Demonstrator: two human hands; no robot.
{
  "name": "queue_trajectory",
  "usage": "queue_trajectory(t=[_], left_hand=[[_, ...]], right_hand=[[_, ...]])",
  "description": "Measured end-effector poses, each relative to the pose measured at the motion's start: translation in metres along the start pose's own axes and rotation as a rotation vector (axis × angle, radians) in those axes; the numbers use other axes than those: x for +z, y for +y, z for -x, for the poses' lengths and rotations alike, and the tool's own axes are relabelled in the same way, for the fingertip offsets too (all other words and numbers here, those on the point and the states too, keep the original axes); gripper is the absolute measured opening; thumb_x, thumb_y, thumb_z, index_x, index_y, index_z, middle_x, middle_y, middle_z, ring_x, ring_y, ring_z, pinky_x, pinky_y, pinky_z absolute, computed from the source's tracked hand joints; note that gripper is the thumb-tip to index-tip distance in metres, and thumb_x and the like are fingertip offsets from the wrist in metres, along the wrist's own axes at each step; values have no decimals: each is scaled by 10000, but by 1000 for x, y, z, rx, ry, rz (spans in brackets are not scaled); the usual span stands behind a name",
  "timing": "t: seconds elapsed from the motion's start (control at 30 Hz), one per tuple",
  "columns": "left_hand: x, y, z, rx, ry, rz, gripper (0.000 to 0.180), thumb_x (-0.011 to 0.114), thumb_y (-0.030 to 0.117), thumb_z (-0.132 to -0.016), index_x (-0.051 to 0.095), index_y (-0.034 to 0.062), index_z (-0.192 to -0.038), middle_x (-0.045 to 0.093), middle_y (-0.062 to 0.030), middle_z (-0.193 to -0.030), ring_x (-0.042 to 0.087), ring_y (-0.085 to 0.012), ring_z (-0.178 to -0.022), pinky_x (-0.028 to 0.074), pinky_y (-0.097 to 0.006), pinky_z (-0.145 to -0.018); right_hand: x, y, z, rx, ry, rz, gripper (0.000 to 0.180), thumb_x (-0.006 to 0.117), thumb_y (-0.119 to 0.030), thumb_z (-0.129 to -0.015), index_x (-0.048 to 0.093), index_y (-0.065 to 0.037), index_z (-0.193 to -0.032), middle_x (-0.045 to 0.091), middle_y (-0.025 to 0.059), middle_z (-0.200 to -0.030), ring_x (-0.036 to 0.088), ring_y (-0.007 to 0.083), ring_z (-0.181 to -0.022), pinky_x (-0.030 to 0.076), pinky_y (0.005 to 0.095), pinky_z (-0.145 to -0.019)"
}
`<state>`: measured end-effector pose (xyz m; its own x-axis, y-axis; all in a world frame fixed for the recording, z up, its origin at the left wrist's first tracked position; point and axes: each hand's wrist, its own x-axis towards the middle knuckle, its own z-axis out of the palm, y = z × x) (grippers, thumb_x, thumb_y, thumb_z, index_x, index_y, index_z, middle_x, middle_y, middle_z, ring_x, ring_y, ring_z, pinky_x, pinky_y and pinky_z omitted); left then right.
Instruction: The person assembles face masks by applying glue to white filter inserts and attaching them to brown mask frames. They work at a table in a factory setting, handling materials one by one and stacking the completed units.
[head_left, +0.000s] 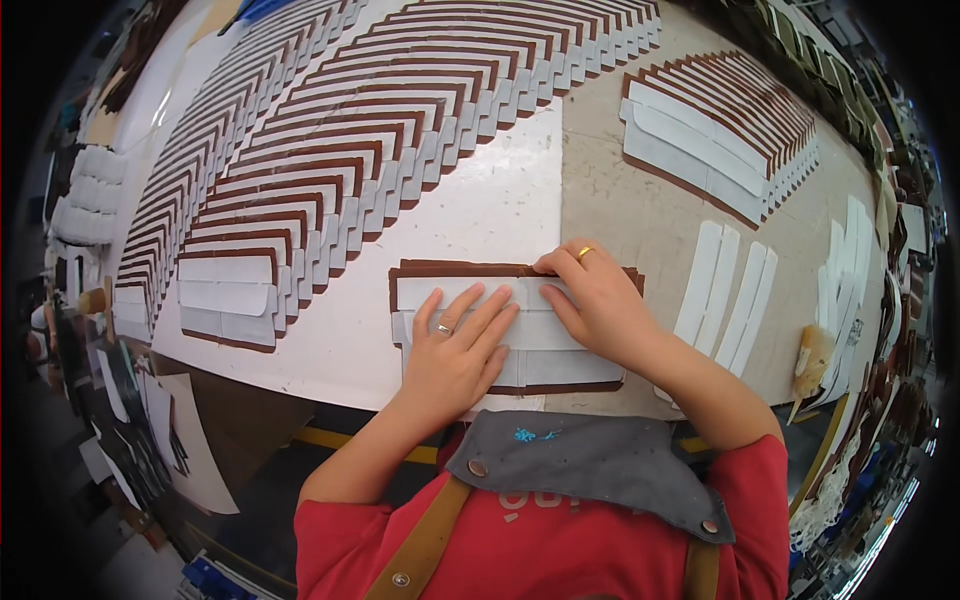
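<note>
Both hands, left [452, 350] and right [598, 300], grip open, flat on white strips [545, 330]; worktable [640, 215] perhaps stone.

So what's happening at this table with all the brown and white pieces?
A person stands at a worktable and presses both hands flat on a brown piece covered with white strips. The left hand lies spread over the strips, and the right hand pushes down with its fingers near the upper edge. Long overlapping rows of similar finished pieces fan across the table behind, another stack sits to the right, and loose white strips and a brush lie beside it.
</note>
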<state>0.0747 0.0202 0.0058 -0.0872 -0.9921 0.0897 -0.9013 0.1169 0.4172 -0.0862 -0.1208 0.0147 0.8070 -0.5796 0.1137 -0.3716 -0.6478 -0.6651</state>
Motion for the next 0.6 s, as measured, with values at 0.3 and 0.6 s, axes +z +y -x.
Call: queue_trajectory(t=[0.3, 0.6], left_hand=[[-3, -1, 1, 71, 41, 33, 369, 600, 145, -771, 584, 142, -1139, 535, 20, -1233, 462, -178, -1120, 279, -398, -959], [-2, -1, -2, 155, 52, 32, 396, 599, 82, -738, 586, 136, -1131, 549, 15, -1199, 490, -169, -1083, 289, -398, -950]], right_hand=[[-4, 1, -11, 102, -135, -85, 192, 617, -10, -767, 549, -28, -946, 535, 107, -914, 536, 258, -876, 449, 340, -748], [-4, 2, -12, -21, -84, -40, 191, 610, -1, -763, 550, -19, -943, 552, 106, -892, 531, 265, -882, 445, 348, -762]])
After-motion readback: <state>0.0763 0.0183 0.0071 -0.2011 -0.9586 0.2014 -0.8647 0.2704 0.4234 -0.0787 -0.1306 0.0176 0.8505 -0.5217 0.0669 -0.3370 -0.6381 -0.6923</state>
